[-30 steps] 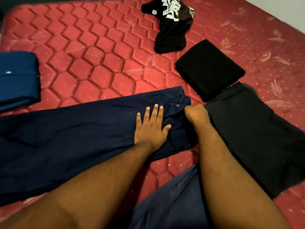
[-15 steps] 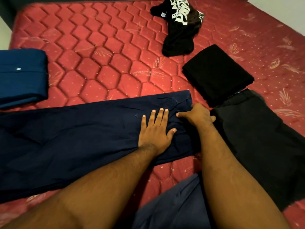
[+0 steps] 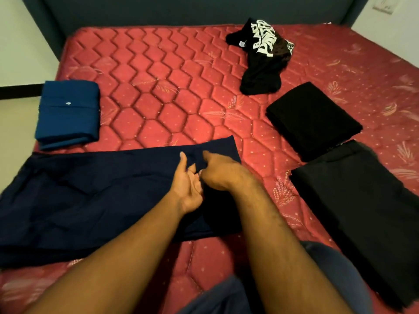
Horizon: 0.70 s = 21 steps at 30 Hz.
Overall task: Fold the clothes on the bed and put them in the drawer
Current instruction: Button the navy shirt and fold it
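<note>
Navy trousers (image 3: 90, 196) lie flat across the near part of the red mattress (image 3: 163, 94), waist end toward the middle. Both my hands are over that waist end. My left hand (image 3: 189, 184) is lifted, palm turned toward the right hand, fingers relaxed and holding nothing I can see. My right hand (image 3: 218, 172) is knuckles up beside it, fingers curled down and pinching a fold of the navy cloth. A folded blue garment (image 3: 68, 112) sits at the left edge. A folded black garment (image 3: 313, 118) and a flat black garment (image 3: 362, 211) lie at right.
A crumpled black T-shirt with white print (image 3: 263, 57) lies at the far middle of the bed. A dark headboard (image 3: 181, 10) runs along the back. My knee in blue-grey cloth (image 3: 328, 279) is at the near edge. No drawer is in view.
My left hand has lifted off the trousers and turned palm up. My right hand has shifted left to meet it. The view has pulled back, showing more of the bed.
</note>
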### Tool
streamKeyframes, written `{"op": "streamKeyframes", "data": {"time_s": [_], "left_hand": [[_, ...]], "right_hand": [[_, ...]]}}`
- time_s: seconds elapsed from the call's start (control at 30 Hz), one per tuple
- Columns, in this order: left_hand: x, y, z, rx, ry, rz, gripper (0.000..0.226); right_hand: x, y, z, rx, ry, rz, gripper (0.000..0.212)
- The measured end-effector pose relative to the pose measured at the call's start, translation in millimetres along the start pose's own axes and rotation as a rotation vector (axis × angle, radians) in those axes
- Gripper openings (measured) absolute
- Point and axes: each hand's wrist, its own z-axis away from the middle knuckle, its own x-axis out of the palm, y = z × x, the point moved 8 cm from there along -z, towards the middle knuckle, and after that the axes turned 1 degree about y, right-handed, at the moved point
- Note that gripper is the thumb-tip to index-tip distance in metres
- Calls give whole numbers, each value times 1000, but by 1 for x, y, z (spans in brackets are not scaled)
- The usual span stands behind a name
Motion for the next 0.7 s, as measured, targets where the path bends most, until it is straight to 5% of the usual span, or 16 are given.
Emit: {"op": "streamKeyframes", "data": {"time_s": [0.13,0.23,0.37,0.53,0.63,0.7], "left_hand": [[9,-4,-4,152,17,-201,27],[15,3,-7,317,115,-429,66],[20,16,-2,458,240,-569,91],[26,28,19,537,468,-1342,105],[50,34,32,802,555,-1821,81],[65,21,25,863,393,-1881,49]], "right_hand": [[-26,50,11,137,190,-257,44],[-43,123,12,379,328,-287,37],[-13,149,-11,457,198,-591,9],[9,142,-22,470,94,-817,12],[6,139,-31,424,104,-764,21],[-3,139,-37,383,174,-713,28]]}}
